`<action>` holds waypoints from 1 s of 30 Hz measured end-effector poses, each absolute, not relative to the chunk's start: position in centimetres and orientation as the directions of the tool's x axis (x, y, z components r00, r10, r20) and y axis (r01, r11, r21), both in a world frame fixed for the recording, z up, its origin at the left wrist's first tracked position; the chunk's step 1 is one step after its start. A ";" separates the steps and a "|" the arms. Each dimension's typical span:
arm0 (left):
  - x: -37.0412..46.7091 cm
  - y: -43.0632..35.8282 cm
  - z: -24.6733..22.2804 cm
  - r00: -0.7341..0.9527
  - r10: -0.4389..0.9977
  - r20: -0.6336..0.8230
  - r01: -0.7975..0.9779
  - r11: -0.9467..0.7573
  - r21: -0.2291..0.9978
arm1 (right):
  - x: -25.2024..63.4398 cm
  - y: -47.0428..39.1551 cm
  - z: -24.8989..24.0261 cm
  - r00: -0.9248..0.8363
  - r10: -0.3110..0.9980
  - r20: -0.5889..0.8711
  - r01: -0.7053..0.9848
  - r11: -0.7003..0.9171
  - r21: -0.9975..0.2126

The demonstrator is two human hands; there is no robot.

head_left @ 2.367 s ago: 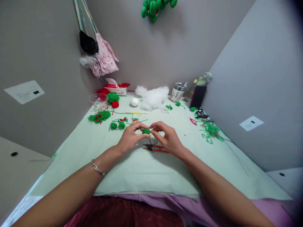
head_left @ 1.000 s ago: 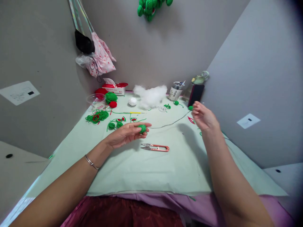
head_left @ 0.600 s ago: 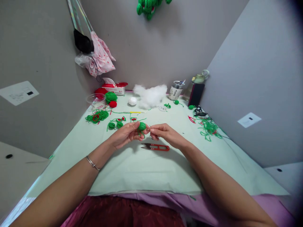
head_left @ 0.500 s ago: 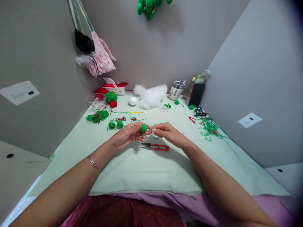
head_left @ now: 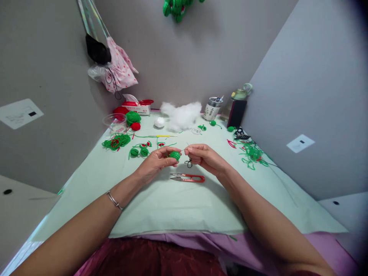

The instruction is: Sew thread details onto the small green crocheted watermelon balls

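My left hand [head_left: 159, 161] is closed around a small green crocheted ball [head_left: 174, 155], with the fingers behind it and the thumb in front. Facing it, my right hand [head_left: 204, 155] pinches a thin dark thread [head_left: 184, 150] that spans the short gap between the hands. A fine tip pokes up above the right fingertips, too thin to tell whether it is a needle. Below those fingers shows a black loop of cord [head_left: 188, 164]. Red-handled thread snips [head_left: 188, 178] lie on the table just under both hands, blades pointing left.
Left of the hands lie green crocheted balls [head_left: 134, 152], a yellow crochet hook [head_left: 162, 135] and tangled green yarn [head_left: 116, 142]. White stuffing [head_left: 184, 116] sits at the back, near a pen tin [head_left: 212, 109]. A phone [head_left: 237, 114] leans on a bottle; yarn scraps [head_left: 253, 152] lie right.
The left hand has turned the ball, and its thumb now sits lower in front. My right hand has shifted slightly up and away, and the thread between the hands shows more clearly.
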State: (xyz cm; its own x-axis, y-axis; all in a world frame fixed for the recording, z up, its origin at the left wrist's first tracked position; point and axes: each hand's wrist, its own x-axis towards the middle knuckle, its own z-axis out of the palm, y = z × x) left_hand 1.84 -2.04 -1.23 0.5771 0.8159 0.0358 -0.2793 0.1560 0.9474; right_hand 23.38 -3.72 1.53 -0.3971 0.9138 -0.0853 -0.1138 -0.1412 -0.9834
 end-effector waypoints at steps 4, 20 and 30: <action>1.7 -2.2 -0.9 0.610 0.790 0.061 -0.222 0.096 0.970 | 23.6 -3.8 1.7 -0.402 0.913 -0.072 -0.127 -0.133 -0.983; 1.9 -2.7 -1.1 0.330 0.862 0.384 -0.096 -0.375 0.922 | 21.0 -6.7 3.0 -0.375 0.923 0.086 0.148 0.151 -0.977; 1.4 -2.3 -0.6 0.254 0.905 0.342 -0.065 -0.337 0.939 | 20.5 -7.4 2.7 -0.471 0.882 0.004 0.281 0.154 -0.947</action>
State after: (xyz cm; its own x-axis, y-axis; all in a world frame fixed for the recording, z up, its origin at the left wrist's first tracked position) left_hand 1.44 -2.27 -0.64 0.2542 0.9047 0.3420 -0.0648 -0.3369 0.9393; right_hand 20.54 -7.40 2.66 -0.4708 0.8822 0.0035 0.2813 0.1539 -0.9472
